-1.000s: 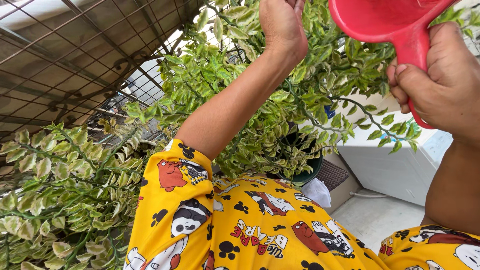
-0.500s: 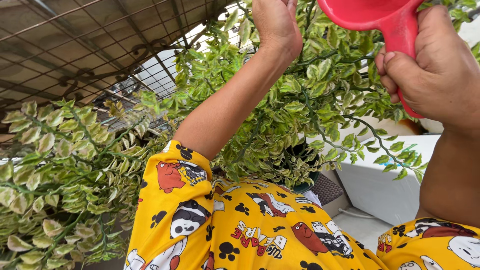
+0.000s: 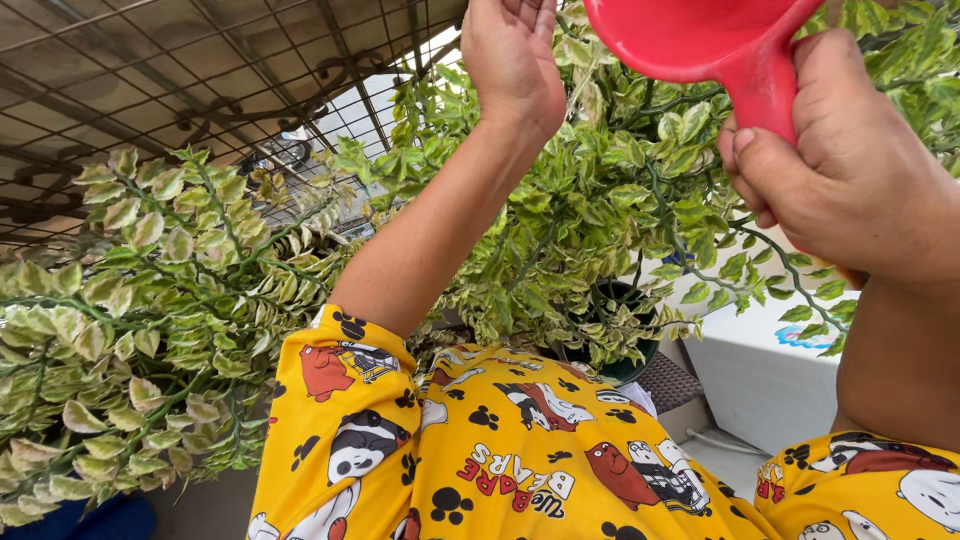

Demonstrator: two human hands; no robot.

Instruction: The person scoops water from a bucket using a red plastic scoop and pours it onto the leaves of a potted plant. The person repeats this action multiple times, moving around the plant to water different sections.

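Note:
My right hand [image 3: 840, 170] is closed around the handle of a red plastic dipper [image 3: 690, 35], held high at the top right with its bowl partly cut off by the frame edge. My left hand [image 3: 510, 60] reaches up at the top centre into a hanging plant [image 3: 600, 200] with green and cream leaves. Its fingers run out of frame, so their grip is hidden. The plant's dark green pot [image 3: 625, 300] shows behind the trailing stems. Both of my arms wear yellow printed sleeves [image 3: 500, 450].
A second leafy plant [image 3: 150, 300] spreads across the left side. A metal window grille [image 3: 150, 80] runs behind the plants at the upper left. A white box-like unit [image 3: 760, 370] stands at the lower right, and a blue object [image 3: 90, 520] lies at the bottom left.
Both hands have shifted left in the view. The red dipper has moved left and sits closer to the left hand, and the left plant fills more of the frame.

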